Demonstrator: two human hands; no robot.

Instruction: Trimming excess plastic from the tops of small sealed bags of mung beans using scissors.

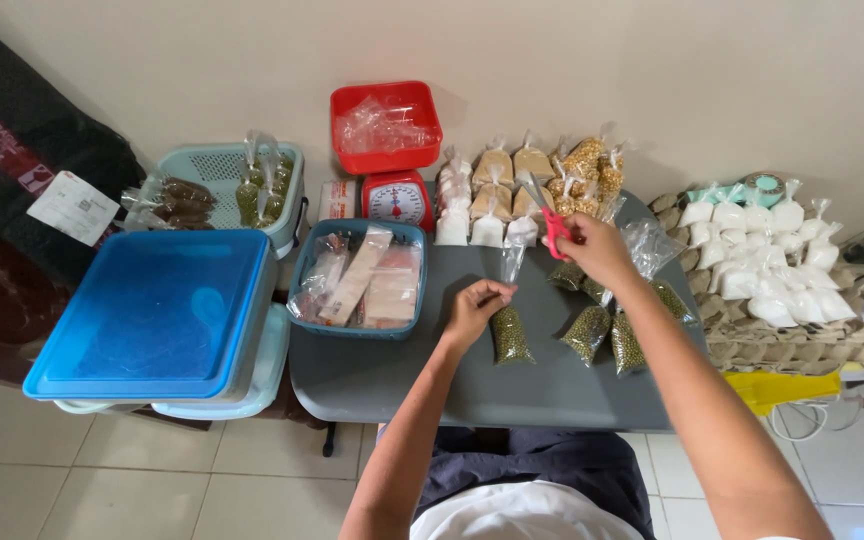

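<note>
Bag of green beans point(510, 335) lies on the grey table point(372, 375) just in front of me, its clear twisted neck pinched shut between the thumb and fingers of my left hand point(474, 308). My right hand point(597, 248) is raised over the far side of the table, closed around a small red clip or band point(555, 233); I cannot tell which

From the head camera, I judge the neck could untwist if my pinch loosens, and the beans would spill across the table. My right forearm passes close above three more filled bean bags point(612, 325) and could knock them

The table is small, rounded and dark grey, standing against a plain cream wall on pale floor tiles. Along the wall stand a red kitchen scale point(398, 200) with a red tray point(385, 125) behind it, and rows of tied bags of white and tan goods point(497, 185). A blue basket of packets point(357, 278) sits at the table's left edge. Further left is a tub with a blue lid point(152, 310). To my right, a woven basket point(752, 330) holds many white bags point(762, 250)
</note>
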